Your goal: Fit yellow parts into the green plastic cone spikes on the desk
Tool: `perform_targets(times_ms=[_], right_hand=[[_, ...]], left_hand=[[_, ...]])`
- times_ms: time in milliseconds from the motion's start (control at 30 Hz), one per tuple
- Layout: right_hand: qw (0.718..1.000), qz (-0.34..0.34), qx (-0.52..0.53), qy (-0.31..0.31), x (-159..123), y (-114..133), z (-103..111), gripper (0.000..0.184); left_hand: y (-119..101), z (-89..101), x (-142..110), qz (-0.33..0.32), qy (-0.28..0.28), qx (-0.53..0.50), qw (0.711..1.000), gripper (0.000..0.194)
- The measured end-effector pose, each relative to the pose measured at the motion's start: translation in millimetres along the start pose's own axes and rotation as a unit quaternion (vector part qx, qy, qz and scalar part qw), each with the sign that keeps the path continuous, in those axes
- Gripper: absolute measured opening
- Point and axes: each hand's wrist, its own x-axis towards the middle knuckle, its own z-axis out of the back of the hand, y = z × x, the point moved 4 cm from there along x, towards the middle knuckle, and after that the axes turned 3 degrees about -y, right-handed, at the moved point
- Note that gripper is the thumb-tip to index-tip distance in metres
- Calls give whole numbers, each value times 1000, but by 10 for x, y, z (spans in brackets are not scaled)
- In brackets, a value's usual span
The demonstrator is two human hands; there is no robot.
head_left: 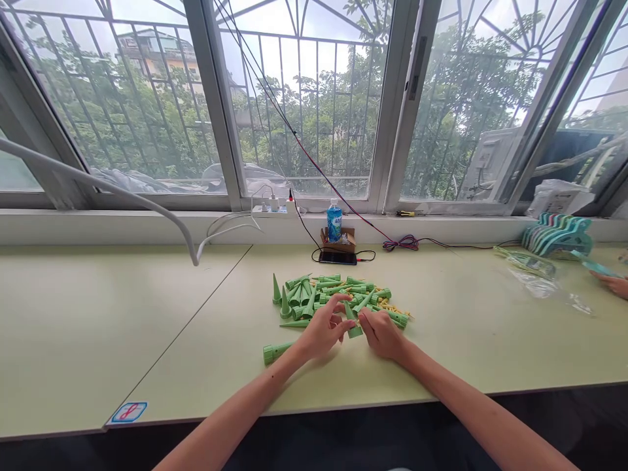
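Note:
A heap of green plastic cones (324, 294) lies on the pale green table (147, 314), mixed with small yellow pieces (392, 307). My left hand (324, 330) and my right hand (380, 333) meet at the near edge of the heap. Between them they pinch one green cone (352, 322), tilted, fingers curled round it. A single green cone (275, 352) lies apart on the table, just left of my left wrist.
Behind the heap stand a blue bottle (334, 222) in a small cardboard box (338, 243), a dark phone (337, 258) and cables. At far right lie teal hangers (557, 234), clear bags (540, 278) and another person's hand (613, 284). A white pipe (122, 196) crosses left.

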Motion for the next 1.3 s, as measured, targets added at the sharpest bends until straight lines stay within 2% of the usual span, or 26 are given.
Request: perform_targets(times_ms=[267, 467, 600, 733, 933, 1067, 1300], right_hand=[[1000, -12, -12, 15, 3, -6, -13, 32], [1000, -17, -26, 6, 11, -10, -14, 32], [998, -45, -30, -32, 25, -31, 19, 32], [996, -61, -28, -59, 29, -59, 31, 32], [998, -24, -39, -48, 36, -6, 46, 32], [998, 18, -48, -19, 36, 58, 43, 32], [997, 46, -56, -15, 20, 69, 25, 32]], left_hand=[[-12, 10, -23, -85, -12, 145, 986, 44], [-24, -12, -40, -111, -17, 191, 975, 45], [-34, 15, -24, -103, -68, 143, 982, 51], [-5, 58, 15, -55, -114, 74, 989, 32], [36, 53, 35, 12, -100, -7, 995, 57], [45, 51, 46, 41, -87, -71, 993, 58], [66, 17, 66, 98, -42, -177, 978, 50]])
